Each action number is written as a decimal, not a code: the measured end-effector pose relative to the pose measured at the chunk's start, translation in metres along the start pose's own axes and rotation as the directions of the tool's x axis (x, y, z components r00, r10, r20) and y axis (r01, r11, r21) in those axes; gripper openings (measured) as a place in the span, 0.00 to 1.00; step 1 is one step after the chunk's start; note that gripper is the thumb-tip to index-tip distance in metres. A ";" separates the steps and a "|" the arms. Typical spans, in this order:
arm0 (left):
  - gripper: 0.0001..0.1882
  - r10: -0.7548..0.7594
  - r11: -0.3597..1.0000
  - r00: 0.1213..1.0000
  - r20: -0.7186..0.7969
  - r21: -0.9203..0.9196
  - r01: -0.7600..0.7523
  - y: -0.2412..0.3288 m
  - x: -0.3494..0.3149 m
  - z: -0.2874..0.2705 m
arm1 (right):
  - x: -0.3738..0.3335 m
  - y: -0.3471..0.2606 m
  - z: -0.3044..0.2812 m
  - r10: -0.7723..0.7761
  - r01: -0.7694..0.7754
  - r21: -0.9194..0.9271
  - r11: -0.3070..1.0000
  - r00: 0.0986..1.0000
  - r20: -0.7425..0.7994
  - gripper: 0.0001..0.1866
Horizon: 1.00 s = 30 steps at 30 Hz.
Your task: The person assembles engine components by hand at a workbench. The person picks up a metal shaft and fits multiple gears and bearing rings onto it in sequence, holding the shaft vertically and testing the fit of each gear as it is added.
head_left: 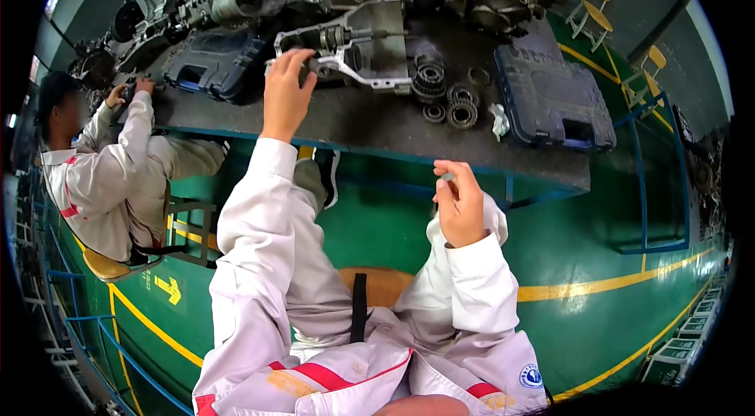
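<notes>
Jacket [358, 384], white, lower ctr. of frame. L hand [287, 97], upper ctr.-left: loosely spread at left end of casing [368, 62]; unclear if touching. R hand [462, 208], right of ctr.: half-curled, unclear if holding anything. Casing on bench [377, 123], upper ctr., beside gears [462, 111]: prob. heavy, rigid, poss. slick w/ oil; best held by flange [389, 84] at opp. sides, not by shaft [379, 35].

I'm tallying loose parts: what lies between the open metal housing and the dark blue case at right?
The head view shows ring-shaped metal parts beside the housing, and a crumpled whitish wad by the case.
</notes>
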<state>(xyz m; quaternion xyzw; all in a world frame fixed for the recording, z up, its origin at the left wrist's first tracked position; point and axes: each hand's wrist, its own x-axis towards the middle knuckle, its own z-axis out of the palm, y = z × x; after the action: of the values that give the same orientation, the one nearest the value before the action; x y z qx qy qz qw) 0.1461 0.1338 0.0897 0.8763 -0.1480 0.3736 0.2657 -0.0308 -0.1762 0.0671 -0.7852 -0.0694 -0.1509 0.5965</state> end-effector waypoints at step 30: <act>0.12 -0.740 -0.393 0.587 0.328 -0.919 0.018 -0.060 -0.076 -0.101 | 0.013 -0.022 0.014 -0.098 0.109 -0.021 0.994 0.948 0.302 0.11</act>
<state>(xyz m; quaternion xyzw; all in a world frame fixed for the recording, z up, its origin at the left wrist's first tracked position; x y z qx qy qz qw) 0.0635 0.2452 0.0712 0.2021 0.0510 0.1865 0.9601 -0.0232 -0.1575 0.0880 -0.8053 -0.1976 -0.0622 0.5555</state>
